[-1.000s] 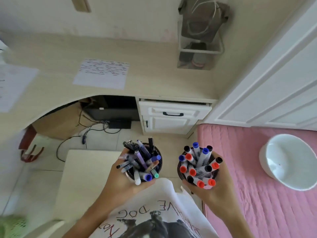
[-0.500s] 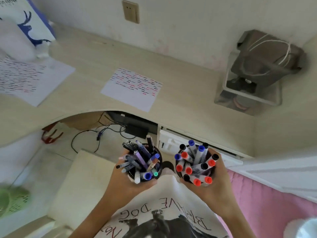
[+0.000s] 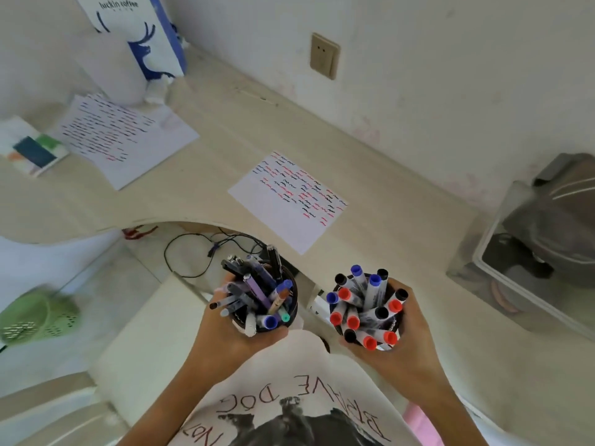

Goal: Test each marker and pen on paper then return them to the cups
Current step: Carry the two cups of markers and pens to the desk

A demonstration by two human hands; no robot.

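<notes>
Beige desk [image 3: 402, 239] ran under the wall, and we stood at its curved front edge. Nearest us: our left hand [image 3: 225, 336] was wrapped around a dark cup [image 3: 291, 304] crammed with mixed pens [image 3: 254, 284], and our right hand [image 3: 409, 346] was curled around a second cup [image 3: 394, 326] full of markers [image 3: 367, 304] with red, blue and black caps. Both cups were held off the desk, side by side, not touching. Past them, a paper sheet [image 3: 289, 204] with red, black and blue squiggles lay flat on the desk. Further left lay a second scribbled sheet [image 3: 125, 140], beside a small colored box [image 3: 35, 152]. Behind that stood a coffee-shop bag [image 3: 141, 37]. Wall socket [image 3: 323, 56] sat above the desk; a clear bin [image 3: 515, 284] sat far right.
</notes>
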